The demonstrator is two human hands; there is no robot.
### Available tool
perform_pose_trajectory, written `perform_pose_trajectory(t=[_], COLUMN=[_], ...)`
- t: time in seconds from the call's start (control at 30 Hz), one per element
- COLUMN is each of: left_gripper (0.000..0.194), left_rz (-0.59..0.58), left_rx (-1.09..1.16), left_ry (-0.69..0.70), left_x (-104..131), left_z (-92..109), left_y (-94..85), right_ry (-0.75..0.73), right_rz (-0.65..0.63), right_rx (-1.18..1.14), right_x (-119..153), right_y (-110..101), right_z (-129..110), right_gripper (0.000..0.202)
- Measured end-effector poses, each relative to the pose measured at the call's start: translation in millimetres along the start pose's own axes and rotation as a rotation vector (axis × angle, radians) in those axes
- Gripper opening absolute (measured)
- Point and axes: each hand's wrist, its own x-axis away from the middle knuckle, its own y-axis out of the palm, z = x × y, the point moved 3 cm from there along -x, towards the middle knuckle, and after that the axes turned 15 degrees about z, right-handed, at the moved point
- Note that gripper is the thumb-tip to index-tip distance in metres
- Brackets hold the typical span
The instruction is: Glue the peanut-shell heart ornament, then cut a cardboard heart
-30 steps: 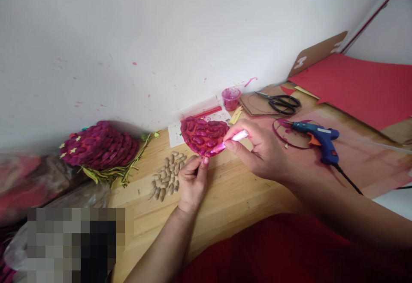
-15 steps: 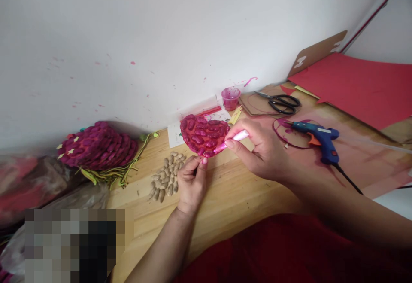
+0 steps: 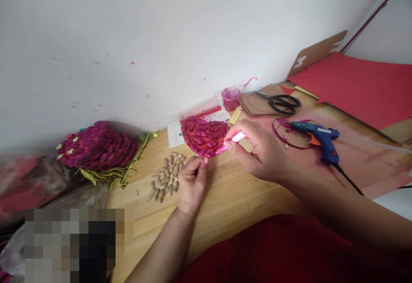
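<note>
In my left hand (image 3: 194, 180), thumb and fingers pinch the near edge of a round red disc (image 3: 206, 137) covered with magenta-painted peanuts. The disc is held up, tilted, over the table. My right hand (image 3: 257, 150) is closed around a white-handled paintbrush (image 3: 238, 136) whose pink end touches or nearly touches the disc's lower right edge; the exact contact is hard to see. A scatter of plain peanuts (image 3: 165, 178) lies left of my left hand. Behind the disc stands a clear plastic cup (image 3: 231, 98) stained with pink paint.
A blue glue gun (image 3: 317, 137) rests at right near a paint-stained disc (image 3: 283, 132). Black-handled scissors (image 3: 283, 102) lie on cardboard (image 3: 254, 104). Red sheets (image 3: 363, 85) are at far right. A stack of painted discs (image 3: 99, 147) and plastic bags (image 3: 28, 180) are at left.
The brush end has shifted slightly right along the disc's edge, and the disc has tilted a little. Both hands keep their hold.
</note>
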Motion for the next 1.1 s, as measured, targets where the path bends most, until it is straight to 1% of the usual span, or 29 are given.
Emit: perform_pose_trajectory(t=[0.1,0.33,0.53,0.8,0.97,1.1], left_gripper=[0.024,0.024,0.022,0.02,0.018,0.021], left_rz=[-0.002,-0.014,-0.042,-0.007,-0.052,-0.045], left_rx=[0.009,-0.009,-0.015,-0.02,-0.036,-0.052], left_ry=[0.01,0.03,0.036,0.075,0.095,0.097], left_x=[0.6,1.2,1.8,0.4,0.9,1.9], left_z=[0.0,-1.3,-0.5,-0.6,2.2,1.8], left_y=[0.0,0.2,0.4,-0.9,0.5,0.2], right_ry=[0.001,-0.017,-0.042,-0.004,-0.045,-0.033], right_rz=[0.017,-0.013,-0.004,0.002,-0.019,-0.02], right_rx=[-0.011,0.012,-0.053,-0.016,-0.025,-0.041], right_x=[-0.3,2.0,2.9,-1.2,0.5,0.2], right_y=[-0.5,2.6,4.5,0.3,2.9,2.4], right_z=[0.5,0.4,-6.3,-1.7,-7.4,-6.2], right_gripper=[0.004,0.004,0.005,0.005,0.005,0.005])
